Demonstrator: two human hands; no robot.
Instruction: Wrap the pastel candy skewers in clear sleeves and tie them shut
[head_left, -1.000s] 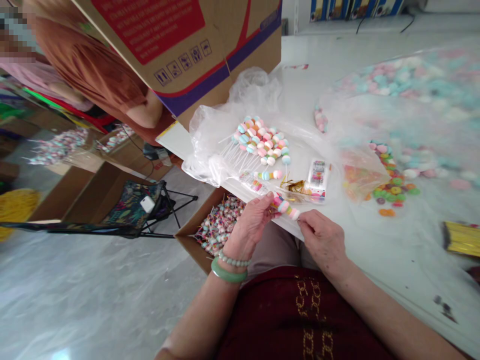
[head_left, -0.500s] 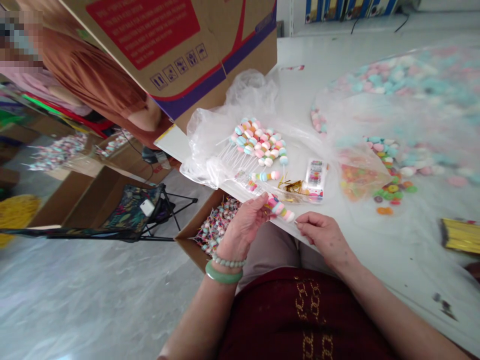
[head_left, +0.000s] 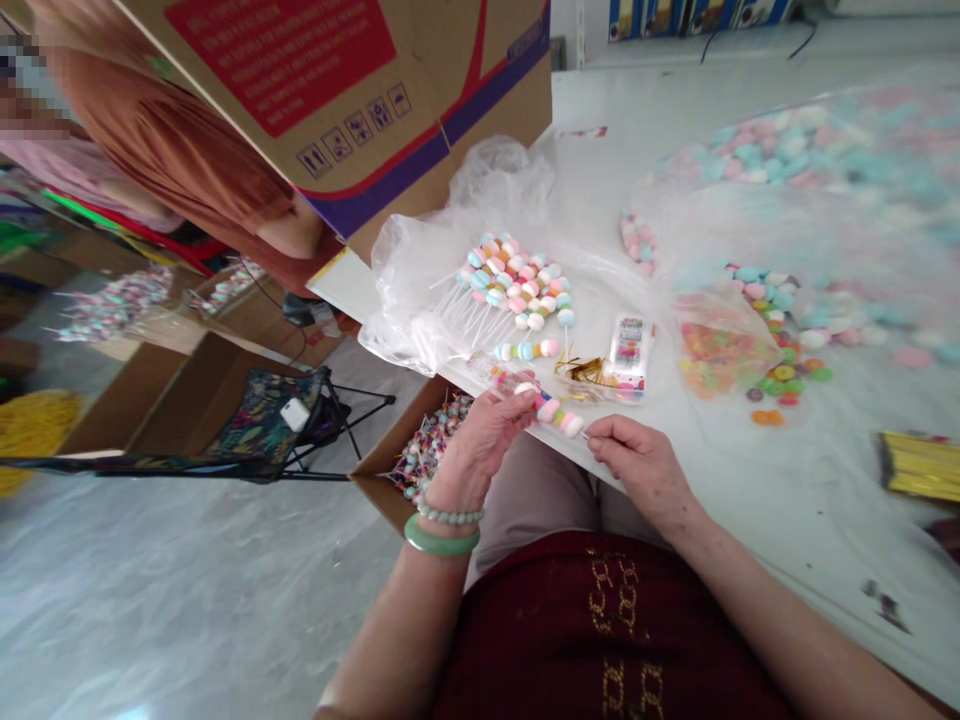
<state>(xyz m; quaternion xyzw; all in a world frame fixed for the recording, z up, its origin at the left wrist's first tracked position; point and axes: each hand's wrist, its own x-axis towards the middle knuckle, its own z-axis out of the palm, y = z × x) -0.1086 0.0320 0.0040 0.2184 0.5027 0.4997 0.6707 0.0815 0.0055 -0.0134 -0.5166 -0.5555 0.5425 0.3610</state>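
Gripping a pastel candy skewer point(head_left: 551, 408) just above the near edge of the white table point(head_left: 817, 520), the left hand point(head_left: 480, 440) closes its fingers around the stick's upper end. The right hand point(head_left: 641, 470) sits just beside the skewer's other end, thumb and forefinger drawn into a pinch, though whether they touch the thin stick I cannot tell.

Further in from that edge lie a fan of finished candy skewers point(head_left: 514, 290) on a clear plastic bag point(head_left: 405, 300), a few gold twist ties point(head_left: 581, 370), and a printed candy packet point(head_left: 628, 358). Well right of them along the table, a bundle of gold ties point(head_left: 911, 478) lies near the edge, with loose pastel candies point(head_left: 780, 150) beyond – blurred but thick across the surface. Below the edge, an open carton of wrapped skewers point(head_left: 427, 450) sits by the left wrist, and the lap point(head_left: 600, 630) fills the gap under both hands – little spare room there.
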